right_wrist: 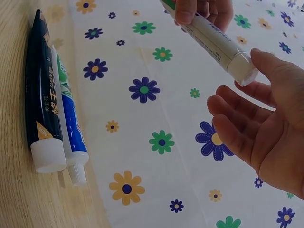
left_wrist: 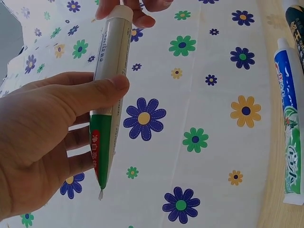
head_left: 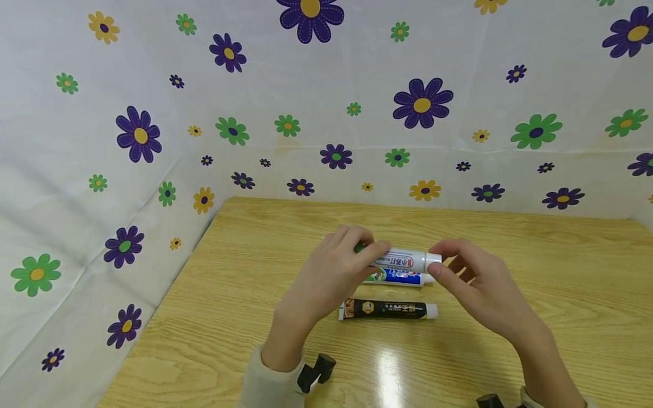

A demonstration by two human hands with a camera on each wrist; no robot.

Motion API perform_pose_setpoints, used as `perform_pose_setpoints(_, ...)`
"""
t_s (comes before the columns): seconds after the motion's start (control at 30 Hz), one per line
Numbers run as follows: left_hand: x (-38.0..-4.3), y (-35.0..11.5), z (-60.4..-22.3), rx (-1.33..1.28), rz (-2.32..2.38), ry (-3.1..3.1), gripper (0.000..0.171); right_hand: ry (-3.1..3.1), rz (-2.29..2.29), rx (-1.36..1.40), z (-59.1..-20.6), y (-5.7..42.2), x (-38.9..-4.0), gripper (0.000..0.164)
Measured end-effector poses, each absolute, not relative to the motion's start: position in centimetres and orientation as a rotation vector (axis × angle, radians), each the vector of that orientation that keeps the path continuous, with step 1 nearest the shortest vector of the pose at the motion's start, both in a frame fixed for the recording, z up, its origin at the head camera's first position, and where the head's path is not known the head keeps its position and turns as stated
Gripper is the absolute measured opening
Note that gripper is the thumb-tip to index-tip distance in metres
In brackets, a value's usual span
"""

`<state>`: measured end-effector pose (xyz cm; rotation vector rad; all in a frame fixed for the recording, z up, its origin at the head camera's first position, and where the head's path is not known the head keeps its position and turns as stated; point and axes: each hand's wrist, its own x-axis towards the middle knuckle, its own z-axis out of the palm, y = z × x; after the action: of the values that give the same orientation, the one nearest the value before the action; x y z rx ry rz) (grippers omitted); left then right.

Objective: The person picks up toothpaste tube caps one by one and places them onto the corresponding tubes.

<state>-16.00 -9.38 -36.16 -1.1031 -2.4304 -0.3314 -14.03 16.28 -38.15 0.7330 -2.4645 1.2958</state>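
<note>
My left hand point(head_left: 323, 275) grips a white-and-green toothpaste tube point(head_left: 400, 260) near its middle, thumb on one side and fingers on the other. In the left wrist view the tube's green crimped end points down. At its other end sits a white cap point(right_wrist: 242, 69), which my right hand point(head_left: 482, 289) pinches between thumb and index finger; the other fingers are loosely bent. This tube is held above the table. Below it, partly covered in the head view, lies a blue-and-green toothpaste tube point(left_wrist: 288, 118). A black toothpaste tube point(head_left: 393, 309) with a white cap lies nearer to me.
The wood-grain table point(head_left: 204, 340) extends around both hands. A white cloth point(head_left: 306, 73) printed with purple, green and yellow flowers hangs behind the table and along its left side. Both lying tubes have their caps toward the right.
</note>
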Motion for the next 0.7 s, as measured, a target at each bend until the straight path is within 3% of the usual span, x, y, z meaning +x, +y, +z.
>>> perform_pose_setpoints(0.27,-16.11,-9.54,-36.3,-1.086,-0.374,-2.428,0.04,-2.575,1.237,0.738,-38.08,16.26,-13.92,0.028)
perform_pose_setpoints(0.7,-16.17,-9.66,-36.26,-1.081,-0.363,-2.416,0.039,-2.625,1.251,0.788,-38.15,16.34,-13.99,0.013)
